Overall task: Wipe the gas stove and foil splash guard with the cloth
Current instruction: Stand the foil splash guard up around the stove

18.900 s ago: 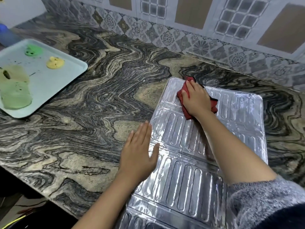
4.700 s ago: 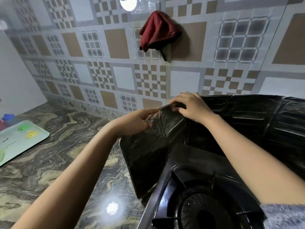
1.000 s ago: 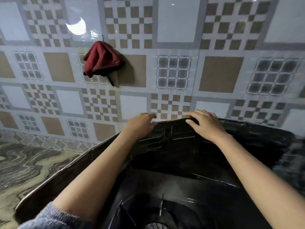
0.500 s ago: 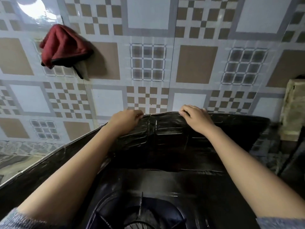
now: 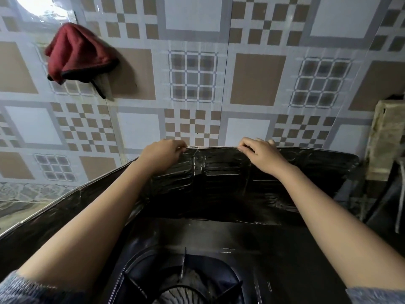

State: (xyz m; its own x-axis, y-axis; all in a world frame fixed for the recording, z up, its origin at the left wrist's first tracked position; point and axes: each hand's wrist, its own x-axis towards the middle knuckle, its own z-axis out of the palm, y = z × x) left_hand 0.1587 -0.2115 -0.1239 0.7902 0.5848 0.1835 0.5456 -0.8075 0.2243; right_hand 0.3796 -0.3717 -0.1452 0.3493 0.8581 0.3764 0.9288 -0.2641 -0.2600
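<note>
Currently both hands, left hand (image 5: 163, 153) and right hand (image 5: 259, 155), pinch the thin, bendable foil splash guard's (image 5: 221, 178) top edge.

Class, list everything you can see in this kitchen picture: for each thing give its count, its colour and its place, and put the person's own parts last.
Crumpled red cloth with dark edging: one, red, hanging high on the wall at upper left.
Patterned tiled wall: one, white, grey and brown, across the back.
Folding foil splash guard: one, looks dark and glossy here, standing around the back and left of the stove.
Black gas stove with burner grate: one, black, bottom centre.
Marbled stone block: one, beige, right edge.
Left hand: one, pinching the guard's top edge.
Right hand: one, gripping the same edge further right.
Grey knitted sleeves: two, bottom corners.
</note>
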